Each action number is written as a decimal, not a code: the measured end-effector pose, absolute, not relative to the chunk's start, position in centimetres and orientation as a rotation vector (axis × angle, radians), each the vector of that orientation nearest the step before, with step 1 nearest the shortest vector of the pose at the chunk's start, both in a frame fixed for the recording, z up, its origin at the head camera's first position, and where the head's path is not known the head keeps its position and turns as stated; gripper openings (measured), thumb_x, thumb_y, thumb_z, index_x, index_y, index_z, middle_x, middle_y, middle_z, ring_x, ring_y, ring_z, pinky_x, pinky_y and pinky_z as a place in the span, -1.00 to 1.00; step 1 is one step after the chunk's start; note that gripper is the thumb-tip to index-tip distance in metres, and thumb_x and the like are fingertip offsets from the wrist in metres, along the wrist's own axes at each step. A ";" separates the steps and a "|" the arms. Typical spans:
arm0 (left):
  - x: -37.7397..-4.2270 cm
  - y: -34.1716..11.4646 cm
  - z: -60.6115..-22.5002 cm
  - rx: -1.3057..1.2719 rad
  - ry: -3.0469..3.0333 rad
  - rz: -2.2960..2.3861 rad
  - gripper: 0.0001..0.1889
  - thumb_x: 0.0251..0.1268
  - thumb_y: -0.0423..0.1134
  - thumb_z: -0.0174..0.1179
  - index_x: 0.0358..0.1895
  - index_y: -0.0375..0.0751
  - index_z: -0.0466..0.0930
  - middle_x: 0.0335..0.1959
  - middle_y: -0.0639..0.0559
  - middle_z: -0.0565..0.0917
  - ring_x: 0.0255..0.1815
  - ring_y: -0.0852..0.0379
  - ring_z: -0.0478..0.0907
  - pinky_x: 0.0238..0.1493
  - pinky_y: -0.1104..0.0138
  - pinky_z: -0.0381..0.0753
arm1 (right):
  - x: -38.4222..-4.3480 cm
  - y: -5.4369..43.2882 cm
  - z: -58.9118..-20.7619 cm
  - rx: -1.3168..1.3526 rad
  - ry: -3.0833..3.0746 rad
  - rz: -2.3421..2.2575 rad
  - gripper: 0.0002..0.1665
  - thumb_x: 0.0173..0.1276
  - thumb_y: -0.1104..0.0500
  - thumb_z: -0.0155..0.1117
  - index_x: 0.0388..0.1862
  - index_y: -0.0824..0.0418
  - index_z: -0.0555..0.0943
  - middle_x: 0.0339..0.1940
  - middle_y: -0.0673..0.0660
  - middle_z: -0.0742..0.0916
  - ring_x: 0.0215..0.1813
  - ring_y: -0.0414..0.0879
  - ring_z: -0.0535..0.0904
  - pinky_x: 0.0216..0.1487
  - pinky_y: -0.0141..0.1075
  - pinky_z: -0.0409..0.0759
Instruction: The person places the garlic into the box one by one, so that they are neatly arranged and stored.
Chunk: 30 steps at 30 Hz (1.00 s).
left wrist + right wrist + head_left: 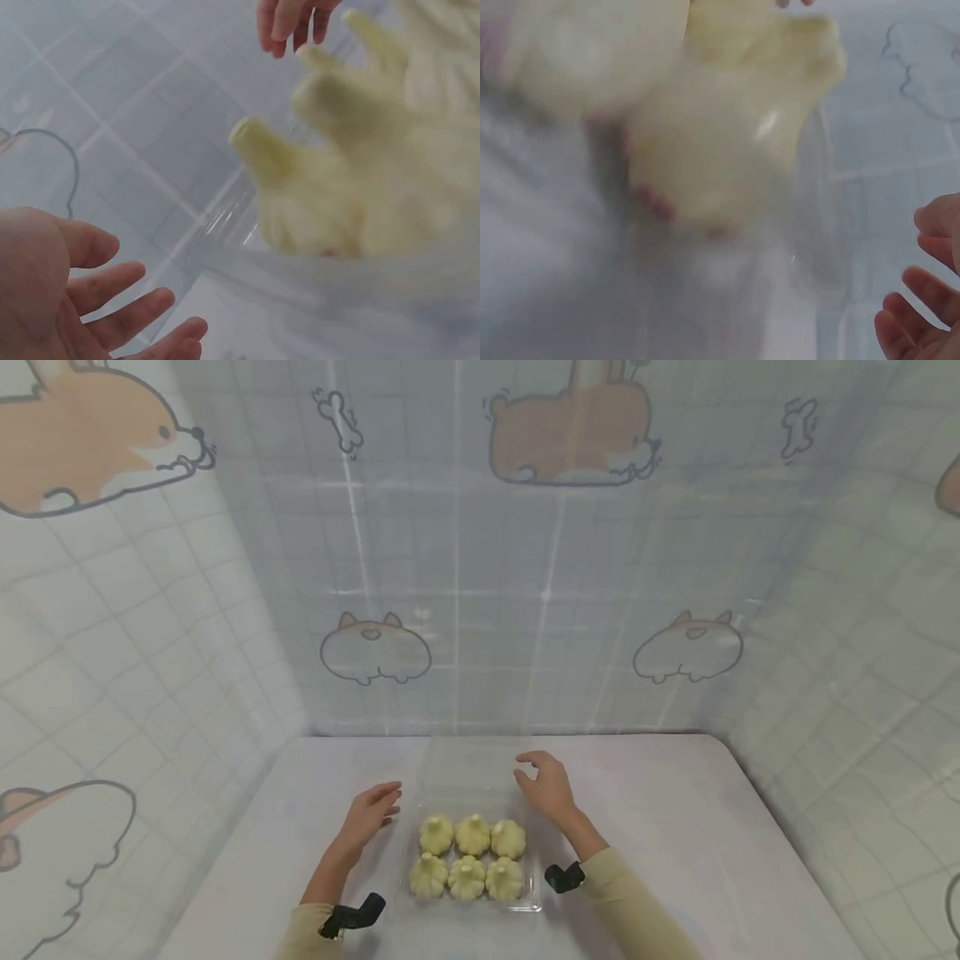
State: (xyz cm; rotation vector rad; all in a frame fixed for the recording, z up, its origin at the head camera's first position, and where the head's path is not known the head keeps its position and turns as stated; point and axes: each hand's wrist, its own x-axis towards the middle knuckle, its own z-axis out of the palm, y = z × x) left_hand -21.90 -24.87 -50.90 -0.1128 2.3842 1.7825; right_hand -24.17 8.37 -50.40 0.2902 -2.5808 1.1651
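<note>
A clear plastic box (531, 900) holds several pale yellow garlic bulbs (467, 878) in two rows. Its transparent lid (467, 768) is folded back behind it. To the box's left, my left hand (370, 814) hovers with loosely spread fingers; in the left wrist view that hand (112, 300) has nothing in it. My right hand (549, 785) is at the lid's right edge, thumb and fingers apart in a loose curve. The right wrist view shows these fingers (922, 307) relaxed and holding nothing, with garlic bulbs (712, 142) blurred close to the camera.
The box stands on a white table (675, 827). Behind it and on both sides hang light tiled-pattern sheets (510, 543) with cartoon dogs and bones. Black camera mounts (358, 914) sit on both wrists, over beige sleeves.
</note>
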 end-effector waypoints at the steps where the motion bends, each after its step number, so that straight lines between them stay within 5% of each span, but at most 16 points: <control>1: -22.5 -24.9 -50.8 -0.114 2.396 1.750 -0.54 0.52 -0.17 0.00 0.33 -0.38 0.37 0.25 -0.35 0.46 0.15 -0.24 0.50 0.13 0.00 0.51 | -24.4 8.8 -50.7 0.261 -2.591 1.156 -0.71 0.31 0.22 0.34 -0.01 0.28 0.67 0.02 0.20 0.68 0.02 0.13 0.58 -0.03 -0.01 0.59; 12: -27.8 -24.5 -51.6 -0.084 2.472 1.559 -0.58 0.49 -0.23 0.00 0.29 -0.39 0.41 0.23 -0.34 0.47 0.06 -0.22 0.57 0.03 0.02 0.58 | -25.6 11.7 -53.5 0.029 -2.606 1.395 -0.49 0.39 0.13 0.26 0.25 0.34 0.50 0.16 0.32 0.61 0.03 0.20 0.61 -0.05 -0.02 0.62; 18: -29.1 -24.0 -52.2 -0.090 2.428 1.543 -0.53 0.51 -0.16 -0.03 0.32 -0.41 0.36 0.16 -0.35 0.52 -0.01 -0.16 0.60 -0.03 0.09 0.61 | -25.2 11.3 -54.5 -0.111 -2.506 1.693 -0.45 0.41 0.09 0.25 0.28 0.35 0.47 0.15 0.33 0.61 -0.08 0.10 0.67 -0.25 -0.20 0.68; 30: -30.5 -22.7 -53.7 -0.110 2.307 1.642 -0.51 0.52 -0.15 0.00 0.36 -0.36 0.32 0.11 -0.31 0.54 -0.28 0.05 0.63 -0.32 0.28 0.67 | -25.2 10.0 -55.8 -0.264 -2.396 1.707 -0.62 0.40 0.18 0.23 0.11 0.37 0.60 -0.21 0.23 0.74 -0.33 -0.05 0.68 -0.42 -0.33 0.62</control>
